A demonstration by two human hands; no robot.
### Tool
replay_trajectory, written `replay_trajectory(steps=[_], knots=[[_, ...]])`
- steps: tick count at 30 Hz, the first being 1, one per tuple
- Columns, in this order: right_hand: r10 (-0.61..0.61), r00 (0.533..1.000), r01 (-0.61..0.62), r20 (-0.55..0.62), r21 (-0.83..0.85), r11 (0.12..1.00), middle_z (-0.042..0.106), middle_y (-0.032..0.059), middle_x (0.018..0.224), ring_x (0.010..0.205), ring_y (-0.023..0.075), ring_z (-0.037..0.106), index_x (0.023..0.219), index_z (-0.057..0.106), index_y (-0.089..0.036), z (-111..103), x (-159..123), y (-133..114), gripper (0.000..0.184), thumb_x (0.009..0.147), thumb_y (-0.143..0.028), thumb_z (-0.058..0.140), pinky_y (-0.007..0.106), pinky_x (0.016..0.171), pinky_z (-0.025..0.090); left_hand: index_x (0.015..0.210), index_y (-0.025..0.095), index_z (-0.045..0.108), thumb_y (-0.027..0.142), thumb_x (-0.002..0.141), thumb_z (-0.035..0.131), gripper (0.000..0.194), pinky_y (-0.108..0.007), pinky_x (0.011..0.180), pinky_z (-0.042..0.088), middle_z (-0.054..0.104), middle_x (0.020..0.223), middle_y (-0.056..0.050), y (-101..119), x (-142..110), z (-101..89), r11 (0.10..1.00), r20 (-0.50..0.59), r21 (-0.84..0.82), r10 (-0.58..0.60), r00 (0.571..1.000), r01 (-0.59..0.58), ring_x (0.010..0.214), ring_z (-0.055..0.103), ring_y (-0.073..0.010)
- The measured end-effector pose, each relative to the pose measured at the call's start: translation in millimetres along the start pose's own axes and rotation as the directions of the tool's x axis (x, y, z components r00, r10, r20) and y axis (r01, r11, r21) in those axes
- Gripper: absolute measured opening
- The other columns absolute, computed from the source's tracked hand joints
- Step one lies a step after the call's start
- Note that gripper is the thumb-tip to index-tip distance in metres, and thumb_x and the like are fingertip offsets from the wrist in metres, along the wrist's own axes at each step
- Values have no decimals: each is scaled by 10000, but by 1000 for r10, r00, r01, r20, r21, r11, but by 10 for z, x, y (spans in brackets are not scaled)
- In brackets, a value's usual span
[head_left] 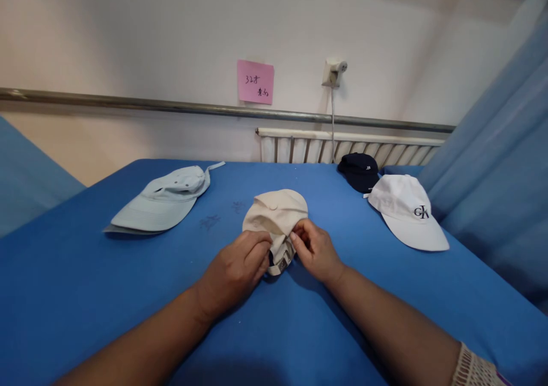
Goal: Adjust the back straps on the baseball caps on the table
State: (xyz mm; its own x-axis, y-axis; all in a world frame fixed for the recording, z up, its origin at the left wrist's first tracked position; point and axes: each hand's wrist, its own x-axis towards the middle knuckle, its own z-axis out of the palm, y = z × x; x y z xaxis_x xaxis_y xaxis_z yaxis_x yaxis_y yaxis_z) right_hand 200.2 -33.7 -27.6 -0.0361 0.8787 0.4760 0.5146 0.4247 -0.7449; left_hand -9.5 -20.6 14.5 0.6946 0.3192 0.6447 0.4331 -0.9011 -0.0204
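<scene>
A beige cap (276, 213) lies in the middle of the blue table (107, 294), its back strap toward me. My left hand (237, 272) pinches the left side of the cap's rear edge with curled fingers. My right hand (314, 250) pinches the right side of the same edge, beside the strap and its buckle (283, 263). Both hands are closed on the cap's fabric.
A pale blue cap (165, 203) lies at the left of the table. A white cap with a dark logo (406, 214) and a navy cap (359, 171) lie at the right rear. A radiator (342, 149), pink note (256, 81), wall socket and blue curtain (500, 163) stand behind.
</scene>
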Motion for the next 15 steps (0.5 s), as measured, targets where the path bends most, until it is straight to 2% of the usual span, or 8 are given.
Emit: replay_trajectory(steps=[4,9,15], knots=[[-4,1000,4,-3,-31,1000,615,-9,715,597,126,565,929,532,-200,26,-21,-8,160,857,-320,608,230,573,433,1018,138,597,78,877,538,165,-332,842,540,665,1005,-112,19,13,-8,1000,1,-6,27,1000,-27,920,620,-201],[-39,999,37,-19,-112,993,611,-12,672,567,116,554,867,553,-198,64,-26,-13,88,891,-282,551,216,551,406,1025,129,589,48,862,563,183,-323,837,532,674,988,-114,31,14,12,996,-10,-26,82,997,-82,908,618,-196],[-103,992,88,-73,-193,977,617,7,681,575,126,544,821,561,-196,17,-25,-48,88,886,-216,505,233,566,399,977,154,606,69,852,568,156,-345,811,515,704,964,-100,33,6,-6,995,-28,-1,103,994,-103,886,640,-205]])
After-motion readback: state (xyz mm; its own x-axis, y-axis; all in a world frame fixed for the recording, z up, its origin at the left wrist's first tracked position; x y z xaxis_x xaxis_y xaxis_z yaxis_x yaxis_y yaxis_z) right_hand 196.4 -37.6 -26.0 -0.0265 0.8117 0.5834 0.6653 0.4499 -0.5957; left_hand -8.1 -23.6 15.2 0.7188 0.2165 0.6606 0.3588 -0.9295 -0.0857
